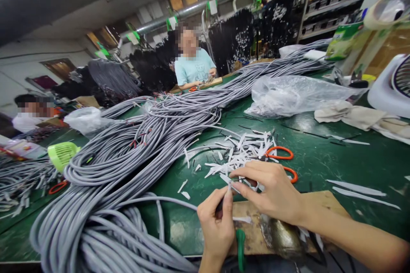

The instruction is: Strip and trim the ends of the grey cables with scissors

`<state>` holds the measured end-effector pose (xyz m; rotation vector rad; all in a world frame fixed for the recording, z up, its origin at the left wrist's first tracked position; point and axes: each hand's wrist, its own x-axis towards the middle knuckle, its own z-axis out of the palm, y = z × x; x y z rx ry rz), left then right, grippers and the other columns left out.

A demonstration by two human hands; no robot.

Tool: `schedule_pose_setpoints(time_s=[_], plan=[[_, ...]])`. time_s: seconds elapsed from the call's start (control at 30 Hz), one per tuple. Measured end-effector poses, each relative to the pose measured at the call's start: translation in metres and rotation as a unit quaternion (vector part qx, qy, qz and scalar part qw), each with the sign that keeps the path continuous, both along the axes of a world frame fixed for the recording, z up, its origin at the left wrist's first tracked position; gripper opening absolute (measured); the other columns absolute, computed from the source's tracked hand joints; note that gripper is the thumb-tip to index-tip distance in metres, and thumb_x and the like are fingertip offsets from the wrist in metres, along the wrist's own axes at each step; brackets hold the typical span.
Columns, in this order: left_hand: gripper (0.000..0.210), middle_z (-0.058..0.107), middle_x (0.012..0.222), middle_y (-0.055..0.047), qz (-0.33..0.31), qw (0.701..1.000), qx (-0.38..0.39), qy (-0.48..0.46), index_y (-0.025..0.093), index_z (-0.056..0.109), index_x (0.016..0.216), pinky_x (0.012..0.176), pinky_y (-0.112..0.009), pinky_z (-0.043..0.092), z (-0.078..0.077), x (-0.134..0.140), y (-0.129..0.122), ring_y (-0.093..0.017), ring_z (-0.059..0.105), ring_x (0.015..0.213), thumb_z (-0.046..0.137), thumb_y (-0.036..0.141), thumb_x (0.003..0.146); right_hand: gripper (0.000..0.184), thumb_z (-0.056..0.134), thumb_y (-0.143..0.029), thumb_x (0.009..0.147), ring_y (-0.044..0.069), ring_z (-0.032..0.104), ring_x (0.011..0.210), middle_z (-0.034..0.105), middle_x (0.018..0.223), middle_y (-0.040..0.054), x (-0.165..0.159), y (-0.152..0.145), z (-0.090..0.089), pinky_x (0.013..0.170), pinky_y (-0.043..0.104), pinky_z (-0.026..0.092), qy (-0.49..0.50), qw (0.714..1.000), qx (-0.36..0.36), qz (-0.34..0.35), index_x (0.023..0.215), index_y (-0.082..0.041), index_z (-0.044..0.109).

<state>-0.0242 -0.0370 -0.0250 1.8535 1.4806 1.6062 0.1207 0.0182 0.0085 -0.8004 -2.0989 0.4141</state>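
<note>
My left hand (216,222) is closed around the end of a grey cable (173,199), which runs in from the coils on the left. The cable's tip pokes up between thumb and index finger. Right beside it, my right hand (272,185) pinches a thin dark strand (237,179) at that tip; whether the strand is part of the cable I cannot tell. Behind my right hand lie scissors with orange handles (281,152), their blades partly covered by a pile of white scraps (238,151). Below my hands is a wooden board (323,201) with a worn metal piece (282,234) on it.
Large grey cable bundles (128,166) cover the left and middle of the green table (320,153). A plastic bag (288,94), a cloth (361,117) and a white fan (390,87) stand to the right. A green handle (241,243) is near the front edge. A person (195,66) works opposite.
</note>
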Motion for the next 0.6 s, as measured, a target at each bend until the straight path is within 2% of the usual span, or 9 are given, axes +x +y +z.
schedule_pose_setpoints(time_s=[0.07, 0.17, 0.37, 0.5, 0.6], plan=[[0.015, 0.063, 0.064, -0.002, -0.011, 1.0, -0.011, 0.005, 0.014, 0.066, 0.079, 0.056, -0.019, 0.045, -0.0004, -0.0002, -0.0003, -0.013, 0.059, 0.059, 0.051, 0.014, 0.082, 0.016, 0.058, -0.021, 0.08, 0.011, 0.057, 0.07, 0.067, 0.081, 0.0003, 0.0009, 0.0003, 0.0027, 0.065, 0.021, 0.037, 0.0, 0.998, -0.052, 0.039, 0.094, -0.019, 0.066], [0.019, 0.056, 0.058, -0.001, -0.025, 0.999, -0.028, 0.015, 0.013, 0.064, 0.071, 0.053, -0.02, 0.042, -0.0005, -0.0009, -0.0009, -0.013, 0.055, 0.054, 0.05, 0.017, 0.083, 0.016, 0.055, -0.015, 0.081, 0.01, 0.058, 0.069, 0.068, 0.079, -0.0008, 0.0018, 0.0017, 0.006, 0.062, 0.019, 0.039, -0.012, 0.987, -0.131, 0.098, 0.089, -0.019, 0.068], [0.018, 0.054, 0.056, -0.001, -0.034, 0.998, -0.029, 0.034, 0.014, 0.065, 0.074, 0.049, -0.02, 0.038, -0.002, -0.0032, -0.0015, -0.011, 0.05, 0.05, 0.05, 0.018, 0.083, 0.011, 0.06, -0.02, 0.077, 0.01, 0.052, 0.057, 0.064, 0.066, 0.0007, -0.0003, 0.0074, 0.003, 0.051, 0.019, 0.037, 0.025, 0.965, -0.241, 0.101, 0.077, -0.015, 0.07], [0.016, 0.054, 0.055, 0.0, -0.021, 0.998, -0.02, 0.047, 0.014, 0.068, 0.08, 0.047, -0.019, 0.036, -0.0019, -0.0023, -0.001, -0.01, 0.048, 0.048, 0.052, 0.017, 0.082, 0.013, 0.063, -0.023, 0.074, 0.008, 0.044, 0.051, 0.058, 0.057, -0.0005, -0.0017, 0.0073, 0.0011, 0.046, 0.02, 0.033, 0.032, 0.966, -0.25, 0.065, 0.069, -0.013, 0.068], [0.015, 0.054, 0.056, 0.0, -0.009, 0.998, -0.014, 0.055, 0.013, 0.068, 0.08, 0.047, -0.019, 0.036, -0.0005, -0.0009, 0.0, -0.01, 0.047, 0.048, 0.053, 0.016, 0.082, 0.014, 0.062, -0.022, 0.075, 0.007, 0.038, 0.047, 0.05, 0.052, -0.0028, -0.0022, 0.005, 0.0028, 0.044, 0.02, 0.029, 0.015, 0.979, -0.201, 0.043, 0.066, -0.013, 0.066]])
